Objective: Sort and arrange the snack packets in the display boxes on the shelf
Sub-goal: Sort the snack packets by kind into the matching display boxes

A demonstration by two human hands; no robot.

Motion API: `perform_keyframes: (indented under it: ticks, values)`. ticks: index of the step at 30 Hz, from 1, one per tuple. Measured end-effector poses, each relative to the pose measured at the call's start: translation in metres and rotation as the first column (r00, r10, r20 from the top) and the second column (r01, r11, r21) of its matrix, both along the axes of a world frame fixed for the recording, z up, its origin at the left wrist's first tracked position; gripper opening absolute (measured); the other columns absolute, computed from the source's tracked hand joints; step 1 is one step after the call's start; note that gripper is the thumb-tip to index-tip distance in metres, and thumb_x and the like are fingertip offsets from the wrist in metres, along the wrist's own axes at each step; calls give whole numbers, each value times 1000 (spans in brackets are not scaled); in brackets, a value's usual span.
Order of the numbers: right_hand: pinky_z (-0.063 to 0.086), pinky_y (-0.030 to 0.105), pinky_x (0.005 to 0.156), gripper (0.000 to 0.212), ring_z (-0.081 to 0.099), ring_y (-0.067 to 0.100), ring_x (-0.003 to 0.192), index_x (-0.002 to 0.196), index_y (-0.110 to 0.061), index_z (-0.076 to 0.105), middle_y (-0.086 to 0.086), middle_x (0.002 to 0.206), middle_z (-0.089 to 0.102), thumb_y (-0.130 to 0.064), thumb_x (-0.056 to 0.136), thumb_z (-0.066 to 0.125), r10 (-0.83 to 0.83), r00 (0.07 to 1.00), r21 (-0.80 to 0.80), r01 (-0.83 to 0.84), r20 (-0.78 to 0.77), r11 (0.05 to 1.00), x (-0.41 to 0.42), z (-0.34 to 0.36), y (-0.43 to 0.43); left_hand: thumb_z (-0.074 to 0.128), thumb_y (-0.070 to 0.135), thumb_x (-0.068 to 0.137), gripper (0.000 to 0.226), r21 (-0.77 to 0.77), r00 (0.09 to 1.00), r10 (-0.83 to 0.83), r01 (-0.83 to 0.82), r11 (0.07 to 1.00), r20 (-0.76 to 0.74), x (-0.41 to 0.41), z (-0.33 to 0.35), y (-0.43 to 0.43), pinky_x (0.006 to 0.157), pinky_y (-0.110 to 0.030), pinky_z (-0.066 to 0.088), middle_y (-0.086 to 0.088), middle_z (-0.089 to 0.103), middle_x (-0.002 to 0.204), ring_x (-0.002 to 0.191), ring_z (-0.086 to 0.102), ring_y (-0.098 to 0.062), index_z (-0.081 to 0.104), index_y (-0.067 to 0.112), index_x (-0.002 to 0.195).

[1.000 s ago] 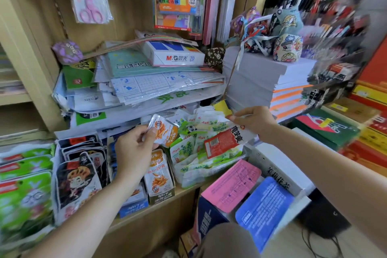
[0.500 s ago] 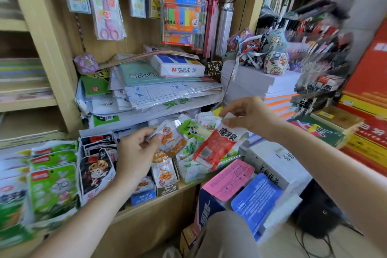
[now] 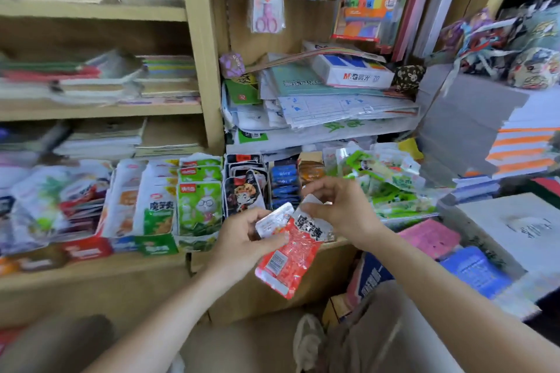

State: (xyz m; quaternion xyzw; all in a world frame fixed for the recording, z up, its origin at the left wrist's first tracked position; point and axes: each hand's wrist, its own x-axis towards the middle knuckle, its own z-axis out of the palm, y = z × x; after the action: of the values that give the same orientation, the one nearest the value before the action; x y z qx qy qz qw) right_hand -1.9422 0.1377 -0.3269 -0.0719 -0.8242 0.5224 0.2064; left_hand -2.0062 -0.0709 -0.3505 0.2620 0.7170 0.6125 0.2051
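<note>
A red snack packet with a white top hangs in front of the shelf edge. My right hand pinches its top, and my left hand grips it from the left along with a smaller white and orange packet. Behind my hands, display boxes line the shelf: green rabbit packets, dark cartoon packets, blue packets and a loose heap of green and white packets.
Stacks of paper and a white M&G box lie on the shelf above. Scissors and colour pads hang on the back panel. Pink and blue cartons and a white box stand at lower right. Notebooks fill the left shelves.
My view swung left. My right hand carried the red packet down and left to meet my left hand, which now grips it together with the small orange packet.
</note>
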Motion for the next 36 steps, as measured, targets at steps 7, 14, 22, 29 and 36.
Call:
perform_keyframes:
  ticks: [7,14,22,29,36]
  values:
    - [56,29,68,30,66,17,72,104,-11,70,11,81,71,-6,78,83,106,994,-259,-94,31,961,-38,-39,-60,83,5,79,20,-89,979,203,-202,975,2,-16,-28,-69,62,-26,55,-6,77,85,73,73,-15,73,7,95]
    - [56,37,83,37,70,24,96,108,-13,70,9,105,74,-15,75,85,428,882,-517,-278,196,810,-55,-80,-129,76,14,80,33,76,823,461,-511,856,332,-28,-58,-138,85,-46,55,-26,73,106,91,70,-35,71,-1,109]
    - [58,38,78,20,71,18,85,102,-6,74,11,98,76,-1,83,76,462,846,-425,-327,266,844,-83,-100,-172,63,11,94,18,123,720,519,-631,766,461,-32,-76,-183,80,-37,60,-13,77,103,92,74,-27,74,7,107]
    - [59,32,63,14,71,26,77,90,-7,63,14,88,72,2,85,72,82,973,-431,20,217,902,-69,-93,-127,65,13,96,11,81,681,569,-671,737,460,-47,-79,-158,80,-37,59,-11,78,101,88,74,-25,74,14,101]
    - [59,37,75,14,72,25,86,91,-16,62,11,92,73,-14,87,75,-401,916,-356,383,25,853,-47,-88,-58,67,12,95,9,112,753,483,-583,805,447,-45,-74,-100,84,-40,58,-7,78,96,89,74,-25,75,15,97]
